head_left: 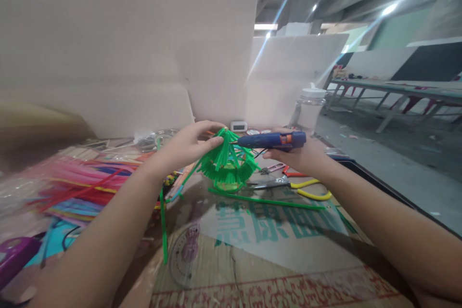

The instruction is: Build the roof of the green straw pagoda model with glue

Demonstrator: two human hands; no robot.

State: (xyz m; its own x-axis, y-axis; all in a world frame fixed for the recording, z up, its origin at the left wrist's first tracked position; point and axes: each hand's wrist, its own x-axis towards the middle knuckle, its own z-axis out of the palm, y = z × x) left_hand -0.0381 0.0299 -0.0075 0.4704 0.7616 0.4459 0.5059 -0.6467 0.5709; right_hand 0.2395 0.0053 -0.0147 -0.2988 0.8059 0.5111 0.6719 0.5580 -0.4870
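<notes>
A green pipe-cleaner craft [231, 166], shaped like a small tree with drooping layers, stands upright on the table in front of me. My left hand [197, 142] is closed at its upper left side, thumb and fingers pinching the green strands near the top. My right hand [294, 151] grips a dark blue glue gun [270, 140] with an orange part showing. The glue gun's nozzle points left and reaches the craft's upper part; whether it touches cannot be made out. A loose green pipe cleaner [267, 198] lies just in front of the craft.
Yellow-handled scissors [310, 187] and small snips [272, 169] lie to the right. Several coloured pipe cleaners [86, 183] are heaped at left, near a purple object [18, 255]. A clear protractor disc [184, 255] lies in front. A lidded jar [310, 108] and small digital clock [238, 126] stand behind.
</notes>
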